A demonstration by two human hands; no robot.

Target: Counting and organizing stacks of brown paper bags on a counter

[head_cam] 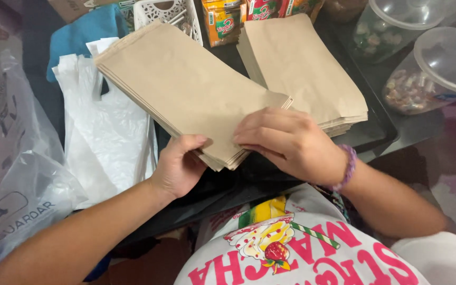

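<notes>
A thick stack of flat brown paper bags [186, 87] lies slanted across a dark tray [381, 132]. My left hand [178, 166] grips the stack's near corner from below, thumb on its edge. My right hand [286, 142], with a purple bead bracelet at the wrist, rests fingers-down on the top bag at the near right corner. A second stack of brown paper bags [302, 63] lies to the right on the same tray, touched by neither hand.
White plastic carrier bags [109, 132] lie left of the stack, with a clear plastic bag [11, 179] further left. Behind are a white lattice basket [167, 13], juice cartons [222, 21] and a blue cloth [80, 31]. Two lidded clear candy jars [434, 74] stand right.
</notes>
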